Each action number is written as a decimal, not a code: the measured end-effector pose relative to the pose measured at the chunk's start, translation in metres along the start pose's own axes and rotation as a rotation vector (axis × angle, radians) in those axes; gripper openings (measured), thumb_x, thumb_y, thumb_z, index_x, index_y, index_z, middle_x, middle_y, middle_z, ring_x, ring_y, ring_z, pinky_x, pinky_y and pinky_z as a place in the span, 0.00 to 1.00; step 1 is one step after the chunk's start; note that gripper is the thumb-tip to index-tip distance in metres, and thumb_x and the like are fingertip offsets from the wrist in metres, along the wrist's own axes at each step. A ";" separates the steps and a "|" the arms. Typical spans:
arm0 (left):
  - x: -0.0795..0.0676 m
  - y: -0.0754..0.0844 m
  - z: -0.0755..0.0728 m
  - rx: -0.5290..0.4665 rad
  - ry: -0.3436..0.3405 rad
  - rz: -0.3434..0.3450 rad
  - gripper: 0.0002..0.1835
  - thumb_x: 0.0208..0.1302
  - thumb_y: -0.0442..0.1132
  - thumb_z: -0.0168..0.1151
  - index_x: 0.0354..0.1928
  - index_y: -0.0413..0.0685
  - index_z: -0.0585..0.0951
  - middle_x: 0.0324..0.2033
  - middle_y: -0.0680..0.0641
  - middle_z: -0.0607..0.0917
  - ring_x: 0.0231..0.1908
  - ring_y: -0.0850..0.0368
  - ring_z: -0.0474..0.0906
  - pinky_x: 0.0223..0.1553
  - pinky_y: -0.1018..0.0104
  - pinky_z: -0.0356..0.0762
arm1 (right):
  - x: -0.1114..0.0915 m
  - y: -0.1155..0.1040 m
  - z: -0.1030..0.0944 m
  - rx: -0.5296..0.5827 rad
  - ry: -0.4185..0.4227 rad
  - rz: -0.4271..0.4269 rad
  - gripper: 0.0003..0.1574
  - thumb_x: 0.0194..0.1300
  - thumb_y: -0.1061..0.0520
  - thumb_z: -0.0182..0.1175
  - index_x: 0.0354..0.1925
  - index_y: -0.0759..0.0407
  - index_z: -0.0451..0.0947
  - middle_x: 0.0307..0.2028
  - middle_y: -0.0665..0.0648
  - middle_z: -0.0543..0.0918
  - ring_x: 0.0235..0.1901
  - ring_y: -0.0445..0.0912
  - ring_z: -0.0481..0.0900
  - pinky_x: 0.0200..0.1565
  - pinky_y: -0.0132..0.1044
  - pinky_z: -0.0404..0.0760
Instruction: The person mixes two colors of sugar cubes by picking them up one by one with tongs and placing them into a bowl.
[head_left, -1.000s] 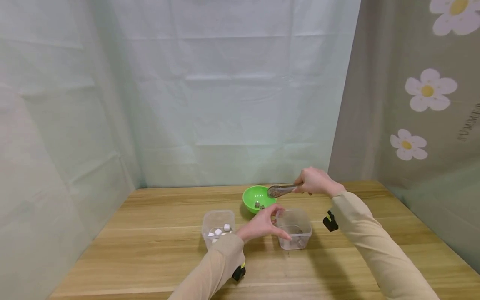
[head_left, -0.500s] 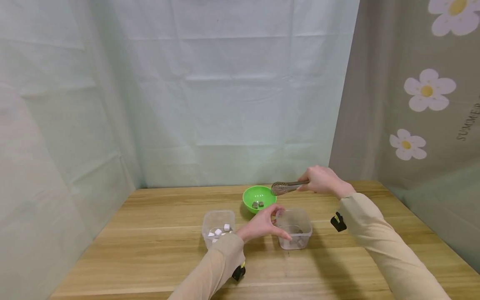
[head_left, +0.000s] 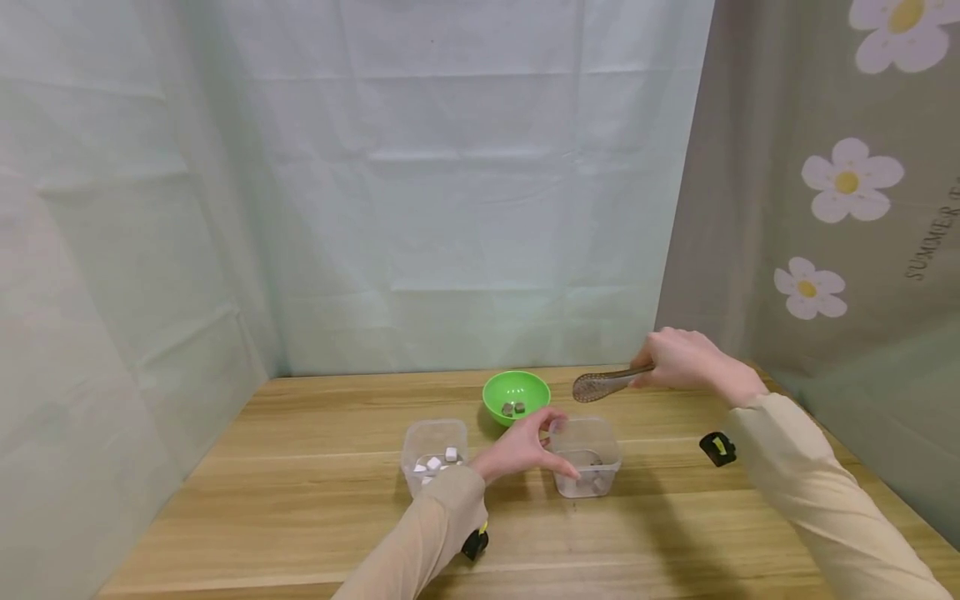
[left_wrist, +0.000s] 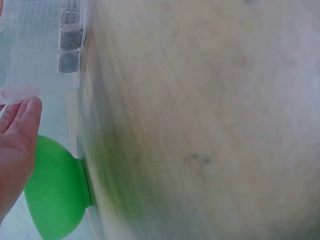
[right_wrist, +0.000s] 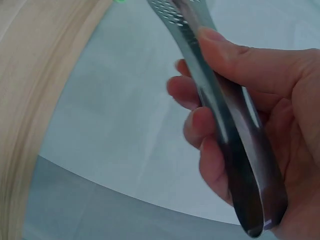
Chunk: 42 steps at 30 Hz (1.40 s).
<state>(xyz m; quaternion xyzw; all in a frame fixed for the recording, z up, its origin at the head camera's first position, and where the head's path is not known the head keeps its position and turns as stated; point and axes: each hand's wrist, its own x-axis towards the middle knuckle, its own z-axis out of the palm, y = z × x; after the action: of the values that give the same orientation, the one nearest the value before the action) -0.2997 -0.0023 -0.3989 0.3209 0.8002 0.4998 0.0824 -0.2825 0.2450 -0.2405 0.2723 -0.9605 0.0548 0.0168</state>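
My right hand [head_left: 686, 358] grips metal tongs [head_left: 603, 384], whose perforated ends point left, above and behind the right plastic container. In the right wrist view, thumb and fingers [right_wrist: 200, 122] wrap the tongs' handles [right_wrist: 242, 165]. My left hand [head_left: 517, 450] holds the left side of the clear right container [head_left: 588, 429], thumb at its front and fingers behind. A few dark grey cubes [left_wrist: 70, 37] lie in that container. Behind it stands a green bowl [head_left: 517, 383] with two dark cubes [head_left: 508, 409] at its bottom.
Left of my left wrist, a second clear container [head_left: 435, 432] holds several white cubes [head_left: 433, 463], partly hidden by the sleeve. All of them stand on a wooden table [head_left: 315, 467]. Pale cloth [head_left: 465, 208] hangs behind, and a flowered curtain [head_left: 757, 208] on the right.
My right hand has moved the tongs rightward, away from the green bowl. Both dark cubes now show plainly in the bowl. The left hand stays at the container.
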 end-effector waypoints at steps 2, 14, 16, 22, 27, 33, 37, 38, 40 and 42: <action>0.000 0.000 0.000 0.000 0.002 -0.004 0.44 0.35 0.45 0.78 0.58 0.43 0.68 0.48 0.56 0.72 0.46 0.60 0.69 0.44 0.67 0.69 | -0.003 -0.001 0.000 0.007 -0.020 0.011 0.10 0.52 0.49 0.66 0.32 0.52 0.85 0.25 0.47 0.81 0.17 0.39 0.71 0.19 0.36 0.68; 0.000 0.000 0.000 0.036 0.005 0.001 0.45 0.35 0.46 0.78 0.58 0.42 0.68 0.49 0.55 0.72 0.47 0.59 0.69 0.45 0.67 0.69 | -0.007 -0.011 0.011 0.037 -0.091 0.011 0.06 0.53 0.54 0.66 0.31 0.53 0.84 0.15 0.42 0.74 0.11 0.38 0.68 0.17 0.35 0.68; 0.001 0.000 0.000 0.039 0.003 0.001 0.45 0.35 0.46 0.78 0.58 0.43 0.68 0.49 0.54 0.72 0.47 0.58 0.68 0.45 0.67 0.69 | -0.006 -0.012 0.014 0.043 -0.099 0.009 0.06 0.53 0.54 0.66 0.31 0.54 0.84 0.16 0.42 0.74 0.11 0.38 0.68 0.16 0.34 0.68; 0.001 0.000 0.000 0.038 0.004 0.000 0.45 0.34 0.47 0.78 0.59 0.43 0.68 0.49 0.54 0.73 0.48 0.58 0.69 0.45 0.66 0.68 | -0.003 -0.015 0.023 0.051 -0.114 -0.002 0.09 0.52 0.55 0.66 0.34 0.56 0.85 0.18 0.43 0.77 0.11 0.40 0.70 0.16 0.33 0.69; 0.001 -0.001 -0.001 0.034 0.000 0.006 0.45 0.34 0.47 0.78 0.58 0.43 0.67 0.48 0.56 0.73 0.47 0.59 0.69 0.44 0.66 0.69 | 0.002 -0.017 0.033 0.046 -0.128 -0.015 0.09 0.51 0.54 0.67 0.33 0.55 0.85 0.18 0.43 0.77 0.10 0.40 0.70 0.15 0.32 0.69; 0.001 -0.001 -0.001 0.020 -0.005 0.001 0.45 0.35 0.47 0.77 0.58 0.43 0.68 0.47 0.56 0.72 0.46 0.60 0.69 0.44 0.66 0.69 | 0.005 -0.021 0.045 0.008 -0.154 -0.022 0.03 0.50 0.53 0.67 0.23 0.46 0.82 0.10 0.41 0.71 0.09 0.38 0.68 0.15 0.33 0.67; 0.001 -0.002 -0.001 0.014 -0.005 -0.011 0.45 0.35 0.47 0.77 0.59 0.43 0.67 0.48 0.55 0.72 0.46 0.59 0.69 0.44 0.66 0.69 | 0.007 -0.025 0.052 -0.004 -0.151 -0.038 0.03 0.49 0.52 0.68 0.22 0.46 0.82 0.12 0.41 0.72 0.09 0.37 0.67 0.16 0.34 0.67; 0.001 -0.002 -0.001 0.013 -0.004 -0.012 0.45 0.36 0.47 0.77 0.59 0.43 0.67 0.48 0.55 0.72 0.46 0.59 0.69 0.44 0.66 0.69 | 0.007 -0.026 0.054 -0.006 -0.149 -0.045 0.03 0.49 0.53 0.68 0.22 0.46 0.82 0.12 0.41 0.72 0.09 0.37 0.67 0.16 0.34 0.67; 0.001 -0.002 -0.002 0.012 -0.003 -0.018 0.45 0.36 0.47 0.77 0.59 0.42 0.67 0.48 0.55 0.72 0.47 0.59 0.69 0.44 0.66 0.69 | 0.008 -0.027 0.058 -0.005 -0.140 -0.047 0.02 0.48 0.53 0.68 0.22 0.47 0.83 0.14 0.40 0.72 0.10 0.37 0.68 0.17 0.33 0.67; 0.001 -0.002 -0.002 0.008 -0.002 -0.019 0.45 0.36 0.46 0.77 0.59 0.42 0.67 0.48 0.55 0.73 0.47 0.59 0.69 0.44 0.66 0.69 | 0.008 -0.028 0.060 -0.020 -0.132 -0.056 0.03 0.47 0.53 0.68 0.21 0.47 0.82 0.14 0.39 0.72 0.10 0.36 0.67 0.16 0.33 0.66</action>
<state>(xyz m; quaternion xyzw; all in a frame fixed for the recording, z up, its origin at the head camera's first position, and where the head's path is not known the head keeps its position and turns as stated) -0.3017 -0.0039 -0.3996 0.3141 0.8053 0.4953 0.0870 -0.2747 0.2100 -0.2971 0.3020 -0.9520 0.0268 -0.0423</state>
